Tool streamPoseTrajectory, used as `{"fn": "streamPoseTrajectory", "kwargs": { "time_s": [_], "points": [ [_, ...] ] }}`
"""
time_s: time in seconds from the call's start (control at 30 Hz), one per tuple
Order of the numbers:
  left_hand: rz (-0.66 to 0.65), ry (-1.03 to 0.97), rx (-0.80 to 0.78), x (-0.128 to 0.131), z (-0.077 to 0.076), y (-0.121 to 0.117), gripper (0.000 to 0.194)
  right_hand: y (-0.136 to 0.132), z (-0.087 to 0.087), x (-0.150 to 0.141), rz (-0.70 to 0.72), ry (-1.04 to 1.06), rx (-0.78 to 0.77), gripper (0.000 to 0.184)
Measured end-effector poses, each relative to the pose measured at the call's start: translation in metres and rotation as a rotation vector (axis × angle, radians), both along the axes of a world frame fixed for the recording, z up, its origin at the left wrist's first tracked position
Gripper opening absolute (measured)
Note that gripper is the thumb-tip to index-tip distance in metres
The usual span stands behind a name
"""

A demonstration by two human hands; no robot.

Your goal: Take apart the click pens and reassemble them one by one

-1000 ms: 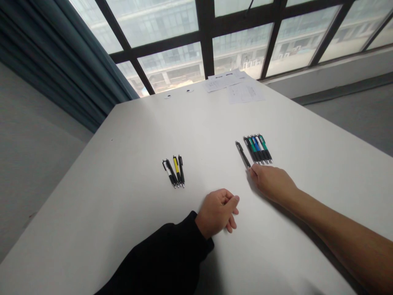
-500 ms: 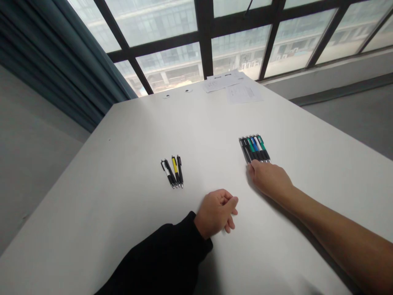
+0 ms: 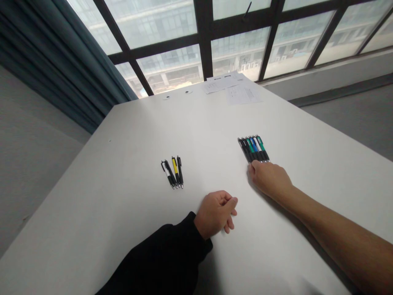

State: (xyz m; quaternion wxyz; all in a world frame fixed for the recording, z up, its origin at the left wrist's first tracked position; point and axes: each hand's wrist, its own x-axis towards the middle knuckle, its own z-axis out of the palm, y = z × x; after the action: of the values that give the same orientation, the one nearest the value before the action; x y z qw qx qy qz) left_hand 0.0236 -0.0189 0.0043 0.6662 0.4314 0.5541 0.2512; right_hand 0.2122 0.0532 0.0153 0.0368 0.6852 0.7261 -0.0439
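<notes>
This looks like an office: printed papers (image 3: 233, 88) and ballpoint pens (image 3: 253, 148) lie on a white table (image 3: 107, 196), with a black-framed window (image 3: 166, 28) beyond it.

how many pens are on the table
10. Four pens lie together left of centre on the white table, and six pens lie side by side further right, just above the right hand. That row is tight, so one could be hidden.

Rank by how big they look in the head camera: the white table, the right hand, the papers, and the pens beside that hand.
Largest to smallest:
1. The white table
2. The right hand and the papers: too close to rank, and the hand is nearer the camera
3. The pens
</notes>
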Motion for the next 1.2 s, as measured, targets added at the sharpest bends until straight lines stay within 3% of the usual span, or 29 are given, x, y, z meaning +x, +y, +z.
{"fn": "streamPoseTrajectory", "kwargs": {
  "time_s": [0.17, 0.27, 0.33, 0.4, 0.47, 0.53, 0.6, 0.83, 1.2],
  "points": [
    [-0.022, -0.005, 0.008, 0.002, 0.001, -0.002, 0.032, -0.002, 0.001, 0.000, 0.005, 0.008, -0.003, 0.047],
    [-0.065, 0.046, 0.040, -0.009, 0.001, 0.003, 0.028, -0.005, 0.002, 0.003, 0.028, 0.025, -0.011, 0.047],
    [-0.026, 0.265, 0.210, -0.030, 0.001, 0.012, 0.027, -0.007, 0.001, 0.007, 0.057, 0.049, -0.013, 0.047],
    [0.098, 0.628, 0.504, -0.058, 0.001, 0.023, 0.021, -0.008, -0.001, 0.012, 0.087, 0.098, -0.001, 0.046],
    [0.202, 0.987, 0.670, -0.086, 0.002, 0.033, 0.013, -0.008, -0.004, 0.015, 0.101, 0.136, 0.008, 0.045],
    [0.243, 1.206, 0.716, -0.105, 0.002, 0.038, 0.013, -0.008, -0.006, 0.018, 0.112, 0.163, 0.013, 0.045],
    [0.195, 1.306, 0.696, -0.113, 0.001, 0.040, 0.017, -0.009, -0.007, 0.019, 0.124, 0.177, 0.020, 0.044],
    [0.143, 1.411, 0.665, -0.106, -0.002, 0.037, 0.022, -0.010, -0.009, 0.021, 0.179, 0.240, 0.033, 0.041],
    [0.151, 1.475, 0.655, -0.102, 0.003, 0.035, 0.024, -0.019, -0.007, 0.018, 0.434, 0.432, 0.003, 0.042]
  ]
}}
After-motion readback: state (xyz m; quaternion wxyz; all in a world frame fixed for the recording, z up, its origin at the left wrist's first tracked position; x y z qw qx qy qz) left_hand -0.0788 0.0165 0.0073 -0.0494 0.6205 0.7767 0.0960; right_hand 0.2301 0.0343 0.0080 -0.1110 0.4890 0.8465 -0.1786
